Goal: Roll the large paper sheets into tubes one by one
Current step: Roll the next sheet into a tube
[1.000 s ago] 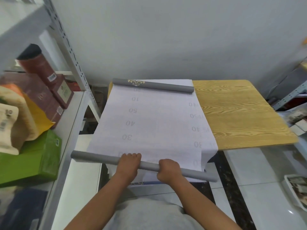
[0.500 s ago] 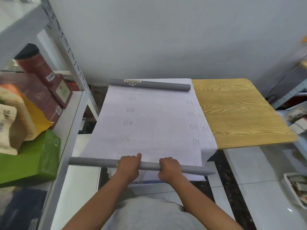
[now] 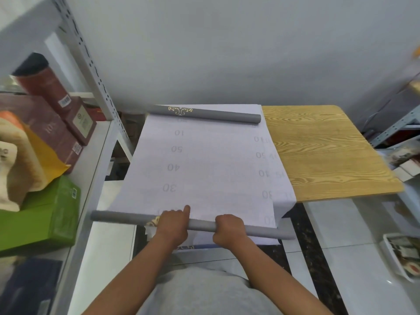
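Paper covers a wood-grain table by a grey wall; fingers of both hands clasp its grey roll.

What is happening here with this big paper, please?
A person is rolling a large sheet that lies on a wooden table. Both hands grip the near grey roll at the table's front edge: the left hand with its thumb raised onto the sheet, the right hand beside it. Most of the sheet is not yet rolled. A second grey roll lies at the far end.
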